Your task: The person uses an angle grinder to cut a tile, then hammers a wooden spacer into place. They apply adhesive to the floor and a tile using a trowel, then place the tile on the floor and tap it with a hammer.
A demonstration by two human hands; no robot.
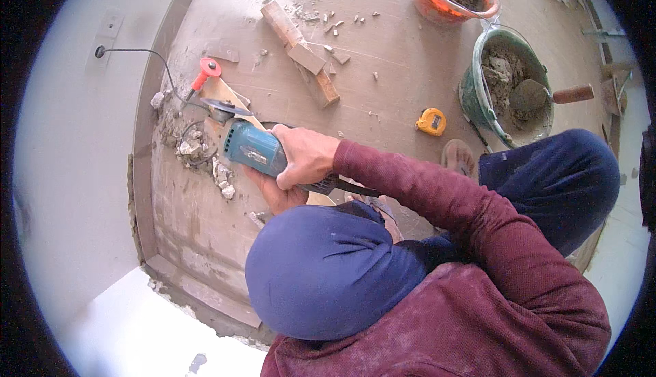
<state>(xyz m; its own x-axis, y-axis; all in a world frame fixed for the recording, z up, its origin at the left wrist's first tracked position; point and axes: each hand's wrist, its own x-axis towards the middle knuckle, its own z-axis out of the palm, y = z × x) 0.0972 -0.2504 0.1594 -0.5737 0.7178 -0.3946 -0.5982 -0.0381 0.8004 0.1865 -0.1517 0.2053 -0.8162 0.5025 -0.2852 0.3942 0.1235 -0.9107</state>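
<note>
A teal angle grinder is held low over the floor, its disc against a tan tile piece. My right hand, on a maroon sleeve, grips the grinder's body from above. My left hand cups the grinder from below and is partly hidden behind my blue-clad knee. A red-handled tool lies just beyond the tile piece. The grinder's black cable runs to a wall socket.
Mortar rubble lies by the brown skirting. Broken tile strips lie farther out. A yellow tape measure, a green bucket with mortar and a trowel, and an orange bucket stand to the right.
</note>
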